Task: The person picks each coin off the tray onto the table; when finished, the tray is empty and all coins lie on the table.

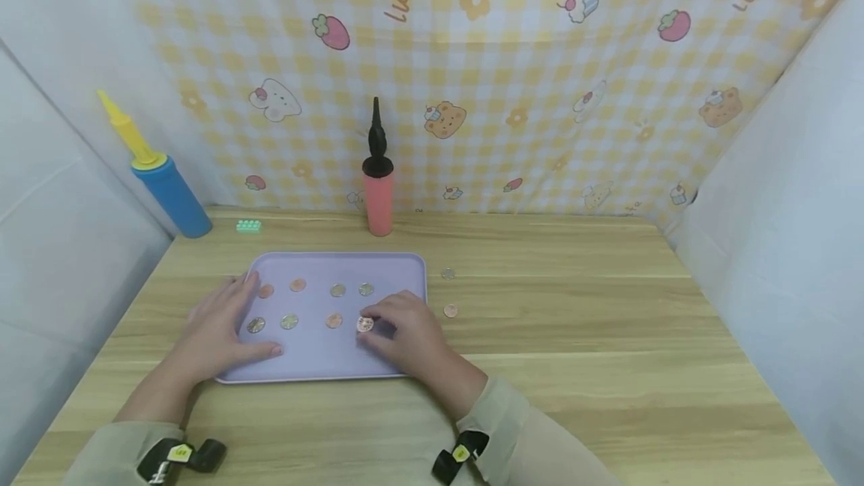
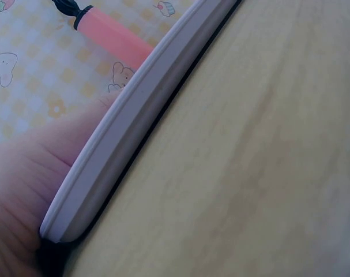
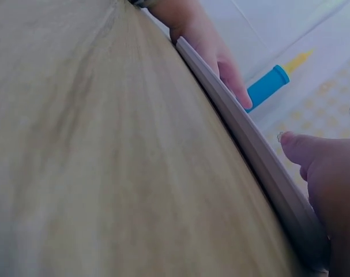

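Observation:
A lilac tray (image 1: 317, 362) lies on the table with copper and silver coins set out in two rows. My right hand (image 1: 412, 332) pinches a coin (image 1: 365, 324) between thumb and fingertips over the tray's right part. Close to it are a copper coin (image 1: 334, 320) and a silver coin (image 1: 366, 289). My left hand (image 1: 216, 328) rests across the tray's left edge, thumb stretched over the tray floor, beside a silver coin (image 1: 256, 325). In the right wrist view a coin edge (image 3: 279, 137) shows at the thumb tip.
Right of the tray, a silver coin (image 1: 448, 274) and a copper coin (image 1: 451, 310) lie on the wooden table (image 1: 574, 321). Behind stand a pink balloon pump (image 1: 379, 201) and a blue pump (image 1: 177, 197), with a small green toy brick (image 1: 248, 226) between them.

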Demonstrator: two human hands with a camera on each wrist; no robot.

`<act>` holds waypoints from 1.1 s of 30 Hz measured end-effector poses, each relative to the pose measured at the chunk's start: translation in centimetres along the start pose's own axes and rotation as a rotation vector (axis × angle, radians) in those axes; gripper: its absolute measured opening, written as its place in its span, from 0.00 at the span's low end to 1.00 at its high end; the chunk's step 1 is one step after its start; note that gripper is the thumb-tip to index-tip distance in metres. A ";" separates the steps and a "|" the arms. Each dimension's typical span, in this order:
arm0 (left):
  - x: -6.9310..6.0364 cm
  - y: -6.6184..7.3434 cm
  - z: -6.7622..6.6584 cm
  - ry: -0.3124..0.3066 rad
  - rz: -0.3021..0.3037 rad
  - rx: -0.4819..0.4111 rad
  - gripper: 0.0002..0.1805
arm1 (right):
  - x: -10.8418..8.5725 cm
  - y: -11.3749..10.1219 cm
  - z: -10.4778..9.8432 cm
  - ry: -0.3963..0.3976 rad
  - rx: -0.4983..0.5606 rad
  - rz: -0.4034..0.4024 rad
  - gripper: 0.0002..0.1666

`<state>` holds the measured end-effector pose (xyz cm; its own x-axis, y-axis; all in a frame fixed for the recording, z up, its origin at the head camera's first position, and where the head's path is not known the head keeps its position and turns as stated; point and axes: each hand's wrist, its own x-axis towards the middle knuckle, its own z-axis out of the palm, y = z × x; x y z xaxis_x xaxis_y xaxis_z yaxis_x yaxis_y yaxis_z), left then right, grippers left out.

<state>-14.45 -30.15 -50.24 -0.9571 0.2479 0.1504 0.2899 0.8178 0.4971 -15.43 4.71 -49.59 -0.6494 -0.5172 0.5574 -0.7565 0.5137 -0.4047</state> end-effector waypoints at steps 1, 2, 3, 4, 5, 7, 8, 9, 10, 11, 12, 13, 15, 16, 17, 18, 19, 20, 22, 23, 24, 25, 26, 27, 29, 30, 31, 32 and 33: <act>0.0 0.0 0.0 -0.001 0.000 -0.001 0.76 | -0.2 0.0 0.0 0.015 -0.026 -0.028 0.15; 0.0 0.0 0.1 -0.005 -0.001 -0.001 0.76 | -0.3 0.0 0.0 0.026 -0.050 -0.051 0.14; 0.0 0.0 0.1 -0.006 -0.001 -0.001 0.76 | -0.5 0.0 0.0 0.036 -0.073 -0.073 0.14; -0.1 0.0 0.1 -0.006 0.000 0.001 0.76 | -0.7 0.0 -0.1 0.043 -0.092 -0.089 0.14; -0.1 0.0 0.2 -0.003 0.001 0.002 0.76 | -0.9 0.1 -0.1 0.045 -0.102 -0.096 0.14; -0.1 0.0 0.2 -0.004 0.003 0.007 0.76 | -1.2 0.1 -0.2 0.051 -0.096 -0.084 0.15; -0.1 0.0 0.2 -0.003 0.005 0.011 0.76 | -1.4 0.2 -0.2 0.053 -0.085 -0.072 0.15; -0.1 0.0 0.1 0.001 0.008 0.015 0.76 | -1.4 0.3 -0.3 0.055 -0.078 -0.059 0.16; 0.0 0.0 0.1 0.004 0.011 0.020 0.76 | -1.5 0.4 -0.4 0.055 -0.072 -0.048 0.16; 0.0 0.0 0.1 0.007 0.014 0.022 0.76 | -1.5 0.5 -0.5 0.057 -0.066 -0.040 0.16; 0.0 0.0 0.1 0.008 0.015 0.025 0.76 | -1.6 0.6 -0.6 0.062 -0.064 -0.038 0.16; 0.1 0.0 0.1 0.010 0.017 0.026 0.75 | -1.6 0.7 -0.7 0.067 -0.063 -0.038 0.16; 0.2 0.0 0.1 0.010 0.015 0.025 0.76 | -1.6 0.9 -0.8 0.076 -0.063 -0.036 0.16; 0.2 0.0 0.1 0.008 0.013 0.025 0.76 | -1.7 1.0 -0.9 0.084 -0.063 -0.037 0.17; 0.2 0.0 0.2 0.005 0.012 0.020 0.76 | -1.7 1.2 -0.9 0.089 -0.062 -0.036 0.17; 0.1 0.0 0.2 0.006 0.012 0.016 0.76 | -1.8 1.3 -1.0 0.094 -0.063 -0.034 0.17; 0.1 -0.1 0.3 0.006 0.010 0.011 0.76 | -1.9 1.4 -1.0 0.095 -0.064 -0.030 0.17; 0.0 -0.1 0.3 0.006 0.010 0.006 0.76 | -2.0 1.5 -1.1 0.094 -0.066 -0.025 0.17; -0.3 -0.2 0.4 0.002 0.009 -0.001 0.76 | -2.2 1.8 -1.2 0.095 -0.067 -0.024 0.17; -0.4 -0.3 0.4 0.006 0.011 -0.003 0.76 | -2.3 2.0 -1.3 0.095 -0.070 -0.021 0.17; -0.5 -0.3 0.5 0.008 0.013 -0.003 0.76 | -2.4 2.2 -1.4 0.098 -0.074 -0.020 0.18; -0.5 -0.3 0.5 0.009 0.014 -0.002 0.76 | -2.5 2.5 -1.6 0.099 -0.076 -0.016 0.18; -0.5 -0.3 0.5 0.012 0.018 -0.001 0.76 | -2.6 2.7 -1.8 0.101 -0.079 -0.009 0.18; -0.5 -0.3 0.4 0.015 0.021 0.002 0.75 | -2.7 3.0 -2.1 0.105 -0.080 0.000 0.18; -0.4 -0.2 0.4 0.022 0.028 0.009 0.75 | -2.9 3.6 -2.8 0.112 -0.086 0.028 0.19; -0.3 -0.2 0.3 0.023 0.028 0.011 0.75 | -3.0 3.9 -3.1 0.117 -0.088 0.043 0.19; -0.2 -0.1 0.3 0.025 0.027 0.011 0.75 | -3.1 4.1 -3.5 0.120 -0.088 0.060 0.19; -0.1 -0.1 0.2 0.024 0.026 0.011 0.75 | -3.2 4.5 -3.8 0.127 -0.091 0.075 0.19; -0.1 -0.1 0.2 0.020 0.022 0.011 0.75 | -3.3 4.8 -4.2 0.137 -0.095 0.088 0.18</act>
<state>-14.38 -30.16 -50.45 -0.9502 0.2553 0.1785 0.3107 0.8179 0.4842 -16.57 11.72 -50.33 -0.6912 -0.3731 0.6189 -0.6825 0.6185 -0.3895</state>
